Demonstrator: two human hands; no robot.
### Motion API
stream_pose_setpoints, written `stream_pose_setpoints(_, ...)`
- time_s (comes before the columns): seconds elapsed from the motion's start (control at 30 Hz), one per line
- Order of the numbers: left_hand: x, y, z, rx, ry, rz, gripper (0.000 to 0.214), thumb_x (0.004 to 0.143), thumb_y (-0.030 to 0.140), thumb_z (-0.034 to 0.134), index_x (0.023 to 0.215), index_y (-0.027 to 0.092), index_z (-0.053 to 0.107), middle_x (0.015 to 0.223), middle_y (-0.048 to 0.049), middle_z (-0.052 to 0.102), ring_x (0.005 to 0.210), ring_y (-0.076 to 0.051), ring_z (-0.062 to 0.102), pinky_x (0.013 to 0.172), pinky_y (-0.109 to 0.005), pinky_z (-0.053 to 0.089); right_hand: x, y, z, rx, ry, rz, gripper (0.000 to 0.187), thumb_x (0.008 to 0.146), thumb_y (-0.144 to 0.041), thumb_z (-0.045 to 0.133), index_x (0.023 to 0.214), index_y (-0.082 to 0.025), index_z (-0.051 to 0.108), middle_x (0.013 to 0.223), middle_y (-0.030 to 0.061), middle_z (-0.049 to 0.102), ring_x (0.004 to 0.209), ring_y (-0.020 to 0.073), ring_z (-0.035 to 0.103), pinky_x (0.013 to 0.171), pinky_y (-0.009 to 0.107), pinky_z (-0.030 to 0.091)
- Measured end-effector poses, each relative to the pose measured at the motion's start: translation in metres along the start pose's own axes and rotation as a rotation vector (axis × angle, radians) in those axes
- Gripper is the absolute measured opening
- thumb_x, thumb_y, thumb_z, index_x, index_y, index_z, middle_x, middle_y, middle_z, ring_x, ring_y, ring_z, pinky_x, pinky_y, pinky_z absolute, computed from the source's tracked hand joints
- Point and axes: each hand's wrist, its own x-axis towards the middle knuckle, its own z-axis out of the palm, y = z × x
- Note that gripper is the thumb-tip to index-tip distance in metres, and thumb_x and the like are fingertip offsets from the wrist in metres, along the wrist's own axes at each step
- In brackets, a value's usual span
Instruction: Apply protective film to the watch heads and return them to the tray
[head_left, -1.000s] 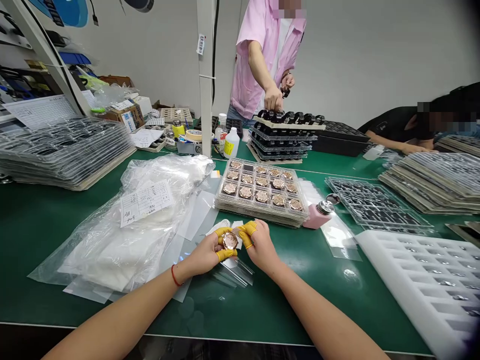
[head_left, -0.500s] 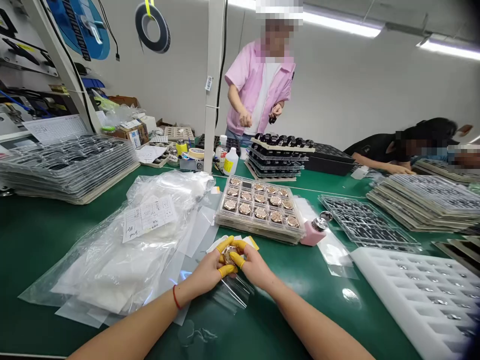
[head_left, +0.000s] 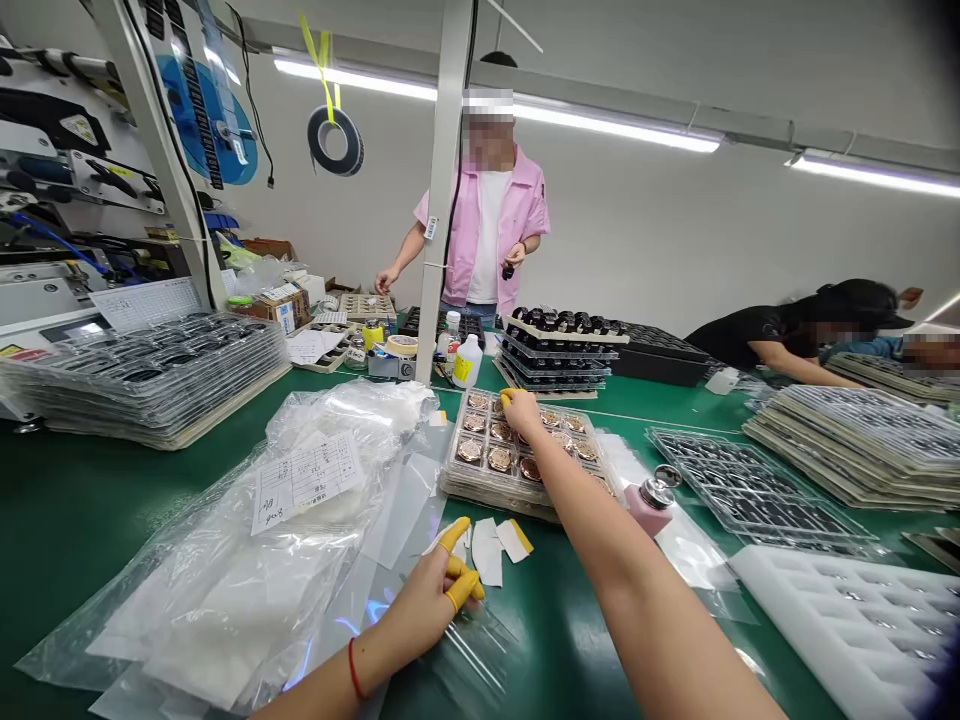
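Note:
My right hand [head_left: 523,412] reaches forward over a clear tray [head_left: 480,490] of round copper-coloured pieces [head_left: 499,458]. Its fingers, one in a yellow cot, are bunched down at the tray's far rows, and what they grip is hidden. My left hand [head_left: 439,590] stays near me on clear film sleeves [head_left: 480,640]. It wears yellow finger cots, the forefinger is stretched out, the others curl loosely, and nothing shows in it. Small white slips [head_left: 491,545] lie between the left hand and the tray.
Clear plastic bags with a paper label [head_left: 285,520] lie left. A pink dispenser bottle [head_left: 651,503], an empty clear tray [head_left: 750,490] and a white foam tray [head_left: 847,610] are right. Tray stacks [head_left: 150,370] stand left. A person in pink [head_left: 487,240] stands behind a post [head_left: 439,200].
Both hands held one round copper piece close to me. Now my right hand has reached out to the tray, and my left hand stays back without the piece. The view has tilted up.

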Motion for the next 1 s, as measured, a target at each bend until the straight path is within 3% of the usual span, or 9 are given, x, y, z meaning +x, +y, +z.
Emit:
stream_pose_setpoints(0.17,0.000,-0.002,0.002,0.019,-0.002,-0.012,0.060,0.084,0.034,0.051,0.136,0.013,0.031,0.081,-0.0052,0.068,0.071,-0.018,0.064,0.070,-0.033,0.050,0.010,0.025,-0.016,-0.183,0.063,0.047,0.031,0.085,-0.032,0.046,0.097,-0.015,0.069,0.104,0.0184,0.057,0.112,0.0314,0.038,0.089,0.045,0.033)
stream_pose_setpoints(0.37,-0.002,-0.004,0.004,0.014,-0.043,-0.009,0.063,0.084,0.032,0.051,0.139,0.016,0.028,0.082,-0.0051,0.066,0.070,-0.018,0.063,0.069,-0.032,0.049,0.009,0.052,-0.027,-0.234,-0.096,0.075,0.023,0.067,-0.038,0.068,0.075,-0.017,0.069,0.092,0.0127,0.061,0.106,0.0295,0.043,0.085,0.039,0.037)
stream_pose_setpoints(0.57,0.002,-0.002,0.000,-0.042,-0.015,-0.013,0.057,0.083,0.031,0.052,0.134,0.014,0.035,0.079,-0.0040,0.066,0.071,-0.018,0.063,0.072,-0.034,0.048,-0.009,0.032,-0.037,-0.082,-0.095,0.004,0.018,0.072,-0.028,0.060,0.084,-0.015,0.064,0.089,0.0094,0.061,0.095,0.0230,0.051,0.081,0.034,0.040)
stream_pose_setpoints(0.63,0.003,0.002,0.000,-0.048,-0.002,-0.017,0.055,0.082,0.030,0.053,0.131,0.011,0.038,0.079,-0.0048,0.065,0.073,-0.019,0.063,0.075,-0.034,0.047,-0.030,0.016,-0.045,-0.024,-0.072,-0.059,0.018,0.076,-0.027,0.056,0.090,-0.016,0.060,0.093,0.0070,0.061,0.092,0.0196,0.053,0.082,0.032,0.040)
stream_pose_setpoints(0.73,0.001,0.010,0.000,-0.101,-0.006,-0.019,0.058,0.080,0.029,0.058,0.131,0.013,0.035,0.079,-0.0026,0.062,0.075,-0.018,0.063,0.077,-0.034,0.047,-0.087,-0.007,-0.054,0.180,-0.101,-0.146,0.029,0.080,-0.036,0.053,0.104,-0.019,0.053,0.093,0.0032,0.060,0.087,0.0156,0.056,0.079,0.030,0.044)
stream_pose_setpoints(0.77,-0.001,0.014,0.001,-0.137,-0.013,-0.012,0.061,0.079,0.029,0.060,0.133,0.015,0.033,0.079,-0.0012,0.061,0.074,-0.017,0.063,0.078,-0.034,0.047,-0.111,-0.013,-0.055,0.377,-0.193,-0.161,0.035,0.079,-0.037,0.055,0.108,-0.019,0.049,0.087,0.0020,0.060,0.081,0.0155,0.058,0.076,0.030,0.046)
stream_pose_setpoints(0.83,-0.005,0.021,0.003,-0.222,-0.051,0.015,0.069,0.077,0.027,0.064,0.135,0.020,0.028,0.080,0.0011,0.057,0.072,-0.014,0.060,0.079,-0.034,0.049,-0.159,-0.021,-0.056,0.693,-0.504,-0.113,0.044,0.074,-0.036,0.062,0.112,-0.021,0.045,0.076,-0.0024,0.058,0.070,0.0147,0.059,0.070,0.031,0.049)
stream_pose_setpoints(0.9,-0.008,0.027,0.004,-0.297,-0.129,0.049,0.072,0.074,0.024,0.067,0.135,0.024,0.028,0.084,0.0010,0.054,0.073,-0.012,0.055,0.079,-0.035,0.050,-0.199,-0.024,-0.056,0.817,-0.747,-0.016,0.050,0.069,-0.032,0.067,0.112,-0.022,0.044,0.075,-0.0035,0.058,0.070,0.0148,0.060,0.068,0.031,0.049)
stream_pose_setpoints(1.0,-0.009,0.031,0.005,-0.331,-0.220,0.055,0.059,0.073,0.023,0.069,0.125,0.025,0.041,0.089,-0.0001,0.050,0.076,-0.012,0.052,0.077,-0.033,0.052,-0.229,-0.018,-0.051,0.817,-0.858,0.077,0.048,0.070,-0.030,0.067,0.112,-0.022,0.047,0.083,-0.0002,0.062,0.078,0.0163,0.061,0.069,0.031,0.049)
